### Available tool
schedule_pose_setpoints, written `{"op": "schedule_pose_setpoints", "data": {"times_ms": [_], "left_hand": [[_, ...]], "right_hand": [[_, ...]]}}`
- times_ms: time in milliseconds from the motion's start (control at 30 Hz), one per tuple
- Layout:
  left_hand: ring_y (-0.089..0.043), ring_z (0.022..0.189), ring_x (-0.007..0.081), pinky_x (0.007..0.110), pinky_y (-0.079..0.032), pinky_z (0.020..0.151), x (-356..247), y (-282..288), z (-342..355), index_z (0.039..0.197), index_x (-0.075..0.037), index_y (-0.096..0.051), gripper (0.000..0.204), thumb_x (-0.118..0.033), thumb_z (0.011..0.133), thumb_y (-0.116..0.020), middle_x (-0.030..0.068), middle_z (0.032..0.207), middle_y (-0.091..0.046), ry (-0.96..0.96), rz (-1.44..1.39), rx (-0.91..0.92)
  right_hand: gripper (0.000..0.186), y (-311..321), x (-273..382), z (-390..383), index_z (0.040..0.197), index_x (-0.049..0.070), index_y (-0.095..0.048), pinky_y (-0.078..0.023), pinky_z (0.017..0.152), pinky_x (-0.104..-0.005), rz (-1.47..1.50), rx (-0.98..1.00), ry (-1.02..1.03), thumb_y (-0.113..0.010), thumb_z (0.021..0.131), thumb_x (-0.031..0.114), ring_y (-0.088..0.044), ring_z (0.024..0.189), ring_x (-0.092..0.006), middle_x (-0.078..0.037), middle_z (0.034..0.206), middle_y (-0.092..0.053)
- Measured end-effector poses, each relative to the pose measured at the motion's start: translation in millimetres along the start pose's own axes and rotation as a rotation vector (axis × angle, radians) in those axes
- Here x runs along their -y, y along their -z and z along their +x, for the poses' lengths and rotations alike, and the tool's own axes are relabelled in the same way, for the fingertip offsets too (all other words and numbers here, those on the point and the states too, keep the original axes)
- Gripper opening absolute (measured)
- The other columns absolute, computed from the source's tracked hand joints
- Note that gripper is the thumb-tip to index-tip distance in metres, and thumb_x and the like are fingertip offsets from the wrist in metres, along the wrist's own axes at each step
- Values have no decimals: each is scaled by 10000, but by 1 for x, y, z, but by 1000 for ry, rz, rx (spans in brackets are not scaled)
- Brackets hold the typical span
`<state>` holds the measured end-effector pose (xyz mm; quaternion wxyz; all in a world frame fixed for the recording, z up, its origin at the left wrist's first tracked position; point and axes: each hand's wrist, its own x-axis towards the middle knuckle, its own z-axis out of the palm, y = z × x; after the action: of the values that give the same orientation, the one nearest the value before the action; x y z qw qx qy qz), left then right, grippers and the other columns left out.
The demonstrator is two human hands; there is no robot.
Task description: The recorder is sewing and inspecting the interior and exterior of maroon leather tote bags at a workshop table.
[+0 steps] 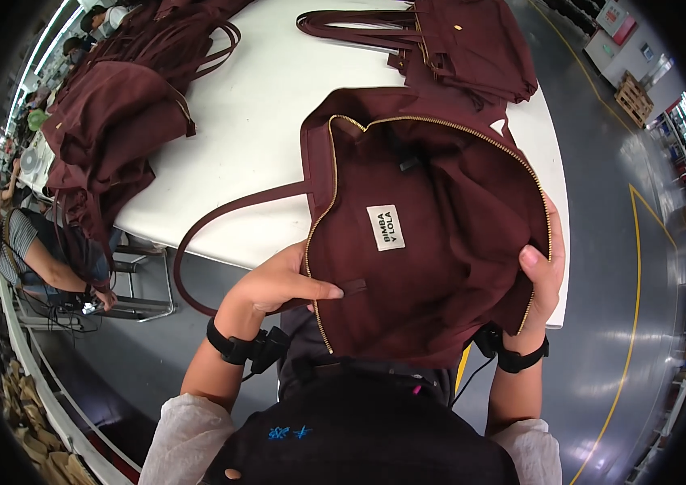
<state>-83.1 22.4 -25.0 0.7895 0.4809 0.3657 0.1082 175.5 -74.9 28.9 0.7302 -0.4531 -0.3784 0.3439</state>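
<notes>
A burgundy fabric tote bag (456,283) is held in front of me, its brass-toothed zipper mouth spread wide. My left hand (290,279) grips the left edge of the opening, thumb inside over the zipper tape and fingers hidden behind the cloth. On the right edge, my right hand (547,271) pinches the rim with its thumb inside and fingers outside. A white sewn label (386,228) and a small dark tab (354,285) show on the inner wall. One strap (230,208) loops out to the left.
Burgundy bags lie piled on the left of the white table (238,105), and another stack (480,48) lies at its far right. At the left a person (36,255) sits beside a metal-framed stool (145,283). A wooden pallet (634,99) leans far right, beyond the yellow-lined grey floor.
</notes>
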Motion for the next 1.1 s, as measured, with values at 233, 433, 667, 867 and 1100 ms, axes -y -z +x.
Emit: {"op": "schedule_pose_setpoints", "data": {"times_ms": [233,433,667,867,1100], "left_hand": [[-531,1119,225,359,-383,992,9,-18,10,1302,26,-412,753,15,629,-750,112,1207,-559,-308,-315,178],[-524,1124,226,355,-397,973,11,-22,20,1292,5,-423,740,-18,629,-752,101,1217,-546,-455,-369,203],[-542,1084,209,349,-413,951,4,-20,21,1258,-8,-462,673,-18,653,-756,83,1172,-567,-511,-325,216],[-527,1092,187,337,-409,945,-1,-14,21,1276,-10,-445,671,-25,680,-753,75,1174,-561,-638,-122,189],[-514,1108,186,331,-394,960,-14,-9,16,1286,-3,-434,697,-30,673,-763,70,1187,-554,-602,-100,189]], "right_hand": [[679,4,10,-1,1292,-59,-345,-392,997,-355,201,3,-94,-595,700,161,-507,1134,-278,-212,1236,-480],[698,-8,3,-6,1305,-78,-333,-378,1007,-365,137,37,-119,-583,726,221,-499,1150,-295,-222,1268,-458],[703,-8,3,-7,1309,-65,-323,-372,1022,-373,95,80,-122,-594,714,195,-492,1162,-294,-221,1266,-456],[678,-2,6,-3,1307,-70,-323,-391,1005,-366,20,43,-152,-569,717,156,-507,1148,-291,-222,1257,-467],[680,3,15,-2,1289,-65,-336,-391,998,-358,67,51,-194,-572,710,201,-511,1140,-280,-213,1246,-475]]}}
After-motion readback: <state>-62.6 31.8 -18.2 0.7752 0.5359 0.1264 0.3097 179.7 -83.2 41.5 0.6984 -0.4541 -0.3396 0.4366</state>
